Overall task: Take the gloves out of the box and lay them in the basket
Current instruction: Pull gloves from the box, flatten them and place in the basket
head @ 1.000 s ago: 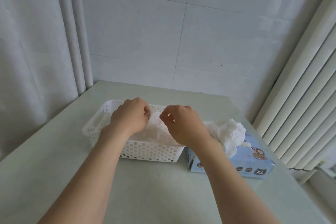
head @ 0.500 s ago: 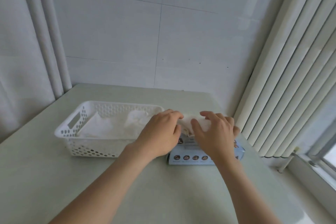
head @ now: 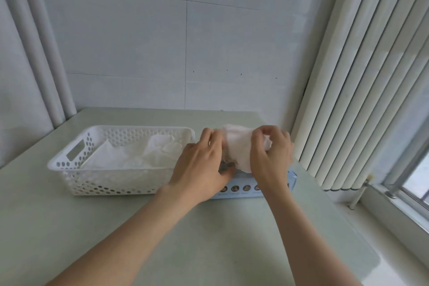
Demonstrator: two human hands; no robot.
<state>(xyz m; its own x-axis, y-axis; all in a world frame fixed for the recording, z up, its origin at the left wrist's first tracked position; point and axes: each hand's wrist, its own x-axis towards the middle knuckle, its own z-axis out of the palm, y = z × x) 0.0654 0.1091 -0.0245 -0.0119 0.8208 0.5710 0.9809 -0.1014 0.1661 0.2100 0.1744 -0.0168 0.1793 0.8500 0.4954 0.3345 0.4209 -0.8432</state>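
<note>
A white perforated basket (head: 69, 165) stands on the pale green table, with thin translucent gloves (head: 148, 155) lying inside it. Right of the basket sits a light blue glove box (head: 241, 189), mostly hidden behind my hands. A bunch of white gloves (head: 236, 146) rises from the box top. My right hand (head: 271, 153) pinches this bunch from the right, fingers curled round it. My left hand (head: 204, 165) holds the bunch on its left side, with the thumb down by the box opening.
The table (head: 209, 239) runs to a tiled wall behind. Curtains hang at the left. Vertical blinds (head: 359, 100) stand close to the box on the right, with a window sill (head: 394, 211) below them.
Both hands have left the basket and moved right to the box, where they have taken hold of a fresh bunch of gloves and raised it a little. The view has swung right.
</note>
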